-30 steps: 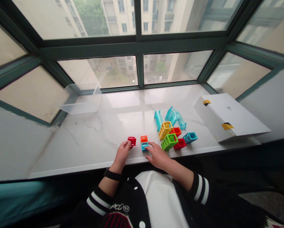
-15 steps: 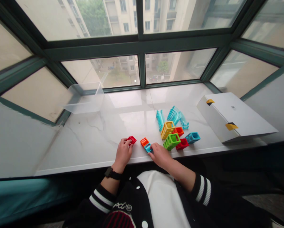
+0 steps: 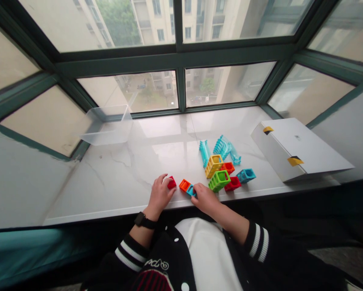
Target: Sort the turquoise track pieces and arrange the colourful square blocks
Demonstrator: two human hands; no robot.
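Note:
My left hand (image 3: 160,194) is closed on a small red toy block (image 3: 171,183), low over the ledge. To its right, my right hand (image 3: 204,197) grips a blue toy block (image 3: 190,190) between thumb and fingers. An orange block (image 3: 184,185) adjoins the blue one on its left side, and a small gap separates it from the red block. Just beyond my right hand stands a green block tower (image 3: 219,180), with a yellow tower (image 3: 214,165) behind it.
Red blocks (image 3: 233,184) and a blue block tower (image 3: 246,175) stand right of the green tower. Translucent blue track pieces (image 3: 204,152) lie behind. A clear plastic bin (image 3: 108,135) sits at back left, a white box (image 3: 308,149) at right, and windows rise behind the marble ledge (image 3: 108,182).
The red block has turned in my left hand and shifted slightly right and nearer me. The orange and blue blocks have rotated a little in my right hand.

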